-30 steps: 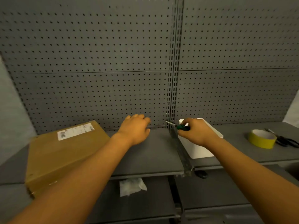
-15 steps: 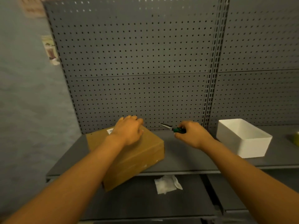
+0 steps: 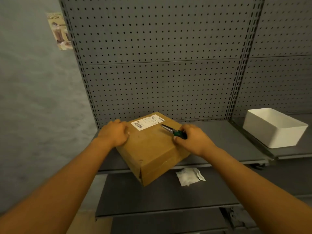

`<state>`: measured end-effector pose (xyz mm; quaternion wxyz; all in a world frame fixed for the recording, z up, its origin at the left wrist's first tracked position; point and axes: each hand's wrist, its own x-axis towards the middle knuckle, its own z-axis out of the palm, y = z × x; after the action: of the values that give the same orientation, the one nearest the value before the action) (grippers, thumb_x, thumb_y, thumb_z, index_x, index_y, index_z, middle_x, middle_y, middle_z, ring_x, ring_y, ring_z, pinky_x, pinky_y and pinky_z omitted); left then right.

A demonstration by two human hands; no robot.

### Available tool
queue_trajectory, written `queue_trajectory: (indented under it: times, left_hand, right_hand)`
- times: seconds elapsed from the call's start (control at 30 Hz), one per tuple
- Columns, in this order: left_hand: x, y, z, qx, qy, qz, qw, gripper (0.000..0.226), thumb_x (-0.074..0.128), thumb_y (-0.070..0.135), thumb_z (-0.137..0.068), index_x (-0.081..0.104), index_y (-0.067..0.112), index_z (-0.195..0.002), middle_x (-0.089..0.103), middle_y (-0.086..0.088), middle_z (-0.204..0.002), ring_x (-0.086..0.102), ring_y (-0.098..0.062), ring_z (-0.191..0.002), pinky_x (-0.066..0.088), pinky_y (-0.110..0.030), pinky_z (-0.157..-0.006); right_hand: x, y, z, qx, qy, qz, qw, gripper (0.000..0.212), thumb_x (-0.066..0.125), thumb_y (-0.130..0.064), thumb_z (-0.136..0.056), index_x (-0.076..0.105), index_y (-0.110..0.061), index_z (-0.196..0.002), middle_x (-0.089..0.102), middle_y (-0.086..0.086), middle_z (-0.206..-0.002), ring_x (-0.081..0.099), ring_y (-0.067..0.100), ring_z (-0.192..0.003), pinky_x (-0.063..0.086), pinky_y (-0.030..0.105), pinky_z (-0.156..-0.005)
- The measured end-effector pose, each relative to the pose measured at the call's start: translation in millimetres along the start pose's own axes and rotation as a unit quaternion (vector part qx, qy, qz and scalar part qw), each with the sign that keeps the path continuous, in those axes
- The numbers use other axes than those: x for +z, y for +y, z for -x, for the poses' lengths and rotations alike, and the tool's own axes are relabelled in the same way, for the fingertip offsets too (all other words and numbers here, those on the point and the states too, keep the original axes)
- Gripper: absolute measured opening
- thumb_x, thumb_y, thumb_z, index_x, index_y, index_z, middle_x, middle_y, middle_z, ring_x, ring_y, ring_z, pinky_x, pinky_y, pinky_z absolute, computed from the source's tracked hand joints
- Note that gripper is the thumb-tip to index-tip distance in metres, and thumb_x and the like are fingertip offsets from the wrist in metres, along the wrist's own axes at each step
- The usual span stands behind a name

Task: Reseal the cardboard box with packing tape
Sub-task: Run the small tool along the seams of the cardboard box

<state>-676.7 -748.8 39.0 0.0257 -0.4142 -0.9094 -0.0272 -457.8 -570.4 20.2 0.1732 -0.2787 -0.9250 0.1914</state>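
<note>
While the cardboard box [image 3: 152, 147] sits askew on the upper grey shelf [image 3: 224, 141], with its near corner jutting past the shelf's front edge, both hands bear on it from opposite sides. The left hand [image 3: 114, 134] holds the box's far-left edge, fingers curled over it. The right hand [image 3: 192, 139] is closed around a green-handled tool [image 3: 172, 130], apparently pliers or snips, whose metal tip lies over the box top, pointing toward the white shipping label [image 3: 147, 123].

Hazards, as judged: the overhanging corner could let the box tip or slide off the shelf if either hand presses down near the front; the tool tip could score the cardboard or tear the label if the right hand drags across the top; and with the right hand occupied, handling tape looks awkward until the tool is set down. No packing tape is in view, so it would have to be fetched. The near vertical corner seam appears slightly split, and could gape further under a squeeze.

Containers: the box is closed, so its contents cannot be seen. A white open tub [image 3: 275, 127] stands well apart on the adjoining shelf to the right; its visible interior looks empty. A crumpled white wrapper [image 3: 190, 176] lies on the lower shelf [image 3: 160, 195].
</note>
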Motion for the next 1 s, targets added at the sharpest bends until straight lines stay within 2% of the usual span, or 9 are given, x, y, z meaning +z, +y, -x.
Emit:
queue_trajectory:
  times: [0.13, 0.3, 0.57, 0.77, 0.87, 1.0]
  left_hand:
    - [13, -11, -8, -0.023, -0.017, 0.030, 0.999, 0.049, 0.036, 0.041, -0.099, 0.038, 0.018, -0.143, 0.043, -0.014, -0.139, 0.042, -0.033, -0.125, 0.039, -0.044, -0.103]
    - [19, -5, -16, -0.042, -0.021, 0.052, 0.998, 0.052, 0.031, 0.043, -0.101, 0.030, 0.020, -0.147, 0.032, -0.015, -0.150, 0.030, -0.035, -0.135, 0.030, -0.044, -0.108]
    - [27, -4, -11, -0.054, 0.003, 0.069, 0.996, 0.050, 0.029, 0.045, -0.100, 0.033, 0.020, -0.143, 0.036, -0.015, -0.146, 0.029, -0.034, -0.135, 0.032, -0.044, -0.105]
    - [26, 4, 3, -0.049, -0.011, 0.051, 0.997, 0.053, 0.029, 0.054, -0.097, 0.035, 0.023, -0.140, 0.041, -0.021, -0.139, 0.032, -0.038, -0.129, 0.032, -0.045, -0.103]
    - [29, 13, 11, -0.060, 0.002, 0.051, 0.997, 0.054, 0.030, 0.055, -0.096, 0.036, 0.023, -0.139, 0.042, -0.024, -0.134, 0.032, -0.040, -0.126, 0.036, -0.047, -0.100]
    - [28, 23, 19, -0.087, 0.016, 0.024, 0.996, 0.056, 0.029, 0.057, -0.095, 0.035, 0.023, -0.139, 0.043, -0.023, -0.131, 0.035, -0.039, -0.122, 0.040, -0.044, -0.092]
  right_hand:
    - [8, -6, -2, -0.003, -0.005, 0.042, 0.999, 0.043, 0.059, -0.048, -0.087, 0.051, -0.017, -0.116, 0.053, 0.005, -0.113, 0.055, 0.023, -0.095, 0.050, 0.035, -0.076]
    - [10, -5, -7, -0.002, -0.027, 0.071, 0.997, 0.054, 0.058, -0.052, -0.087, 0.045, -0.018, -0.127, 0.049, 0.005, -0.125, 0.055, 0.025, -0.105, 0.052, 0.040, -0.084]
    - [15, 3, -2, -0.030, -0.012, 0.105, 0.994, 0.045, 0.047, -0.051, -0.094, 0.043, -0.021, -0.127, 0.044, 0.005, -0.123, 0.049, 0.027, -0.109, 0.050, 0.042, -0.085]
    - [0, 11, -18, 0.012, -0.030, 0.110, 0.993, 0.048, 0.052, -0.047, -0.092, 0.047, -0.020, -0.131, 0.047, 0.010, -0.121, 0.052, 0.030, -0.106, 0.050, 0.042, -0.087]
    - [-9, 12, -23, 0.026, -0.037, 0.068, 0.997, 0.043, 0.058, -0.043, -0.090, 0.055, -0.018, -0.125, 0.050, 0.010, -0.110, 0.053, 0.027, -0.099, 0.044, 0.032, -0.079]
    - [-9, 5, -21, 0.022, -0.067, 0.044, 0.997, 0.036, 0.063, -0.041, -0.087, 0.059, -0.014, -0.110, 0.051, 0.012, -0.112, 0.049, 0.023, -0.091, 0.037, 0.028, -0.073]
